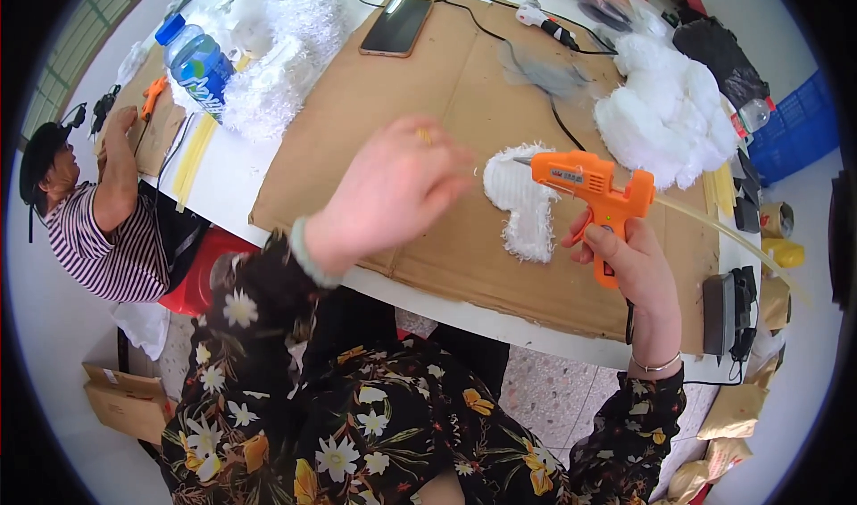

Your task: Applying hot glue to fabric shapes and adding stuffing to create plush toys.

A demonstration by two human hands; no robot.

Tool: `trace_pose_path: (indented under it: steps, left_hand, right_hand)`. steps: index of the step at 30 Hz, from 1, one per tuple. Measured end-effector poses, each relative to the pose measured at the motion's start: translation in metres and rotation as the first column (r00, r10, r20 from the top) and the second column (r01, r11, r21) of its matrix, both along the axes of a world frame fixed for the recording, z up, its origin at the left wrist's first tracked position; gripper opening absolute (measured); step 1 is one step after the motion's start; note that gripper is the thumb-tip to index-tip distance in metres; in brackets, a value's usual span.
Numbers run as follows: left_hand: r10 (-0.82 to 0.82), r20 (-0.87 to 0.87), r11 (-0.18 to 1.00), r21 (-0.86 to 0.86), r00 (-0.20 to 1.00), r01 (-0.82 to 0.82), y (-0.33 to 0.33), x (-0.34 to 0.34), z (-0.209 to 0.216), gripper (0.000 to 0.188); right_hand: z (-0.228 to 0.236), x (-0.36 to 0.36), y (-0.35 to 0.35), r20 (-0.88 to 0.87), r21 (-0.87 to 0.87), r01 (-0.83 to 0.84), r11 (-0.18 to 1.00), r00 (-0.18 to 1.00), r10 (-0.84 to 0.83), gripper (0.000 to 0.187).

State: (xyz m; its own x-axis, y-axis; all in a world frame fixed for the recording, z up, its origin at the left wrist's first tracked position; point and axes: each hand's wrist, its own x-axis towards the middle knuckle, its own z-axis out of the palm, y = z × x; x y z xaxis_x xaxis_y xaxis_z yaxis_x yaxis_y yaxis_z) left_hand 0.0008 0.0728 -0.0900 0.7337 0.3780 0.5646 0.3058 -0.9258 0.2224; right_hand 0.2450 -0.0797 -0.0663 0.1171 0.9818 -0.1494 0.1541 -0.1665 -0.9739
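Note:
My right hand (629, 260) grips an orange hot glue gun (589, 179) by its handle, with a finger at the trigger. The gun's nozzle points left, over the upper part of a white fluffy-edged piece (527, 206) lying on the cardboard. From the gun's back end runs a long, pale glue stick (723, 228). My left hand (393, 193) is raised over the cardboard, left of the white piece and apart from it. Motion smears its fingers, and I cannot make out anything in them.
A cardboard sheet (428, 86) covers the white table. On it lie a phone (397, 27), a white glue gun (544, 23) and black cables. White fluffy material (665, 103) is heaped at right. A water bottle (198, 63) stands at left, near a seated person (98, 228).

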Motion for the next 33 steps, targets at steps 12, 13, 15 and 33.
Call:
trace_pose_path:
  steps: [12, 13, 15, 33]
  left_hand:
    - [-0.036, -0.068, 0.925, -0.38, 0.997, 0.008, 0.045, 0.06, -0.023, 0.012]
    - [-0.032, -0.055, 0.903, -0.429, 0.998, 0.005, 0.046, 0.062, -0.025, 0.011]
    - [-0.035, -0.053, 0.885, -0.465, 0.998, 0.007, 0.048, 0.059, -0.022, 0.011]
    - [-0.043, 0.04, 0.892, -0.449, 0.998, 0.056, 0.048, 0.058, -0.025, 0.013]
  right_hand:
    - [-0.008, -0.002, -0.003, 0.124, -0.114, -0.012, 0.993, 0.992, 0.026, 0.025]
    - [-0.009, -0.003, -0.003, 0.125, -0.121, -0.006, 0.993, 0.992, 0.021, 0.025]
    - [-0.007, -0.006, -0.001, 0.142, -0.099, -0.015, 0.995, 0.989, 0.029, 0.023]
    - [-0.013, -0.013, 0.009, 0.19, -0.106, -0.018, 0.994, 0.981, 0.038, 0.022]
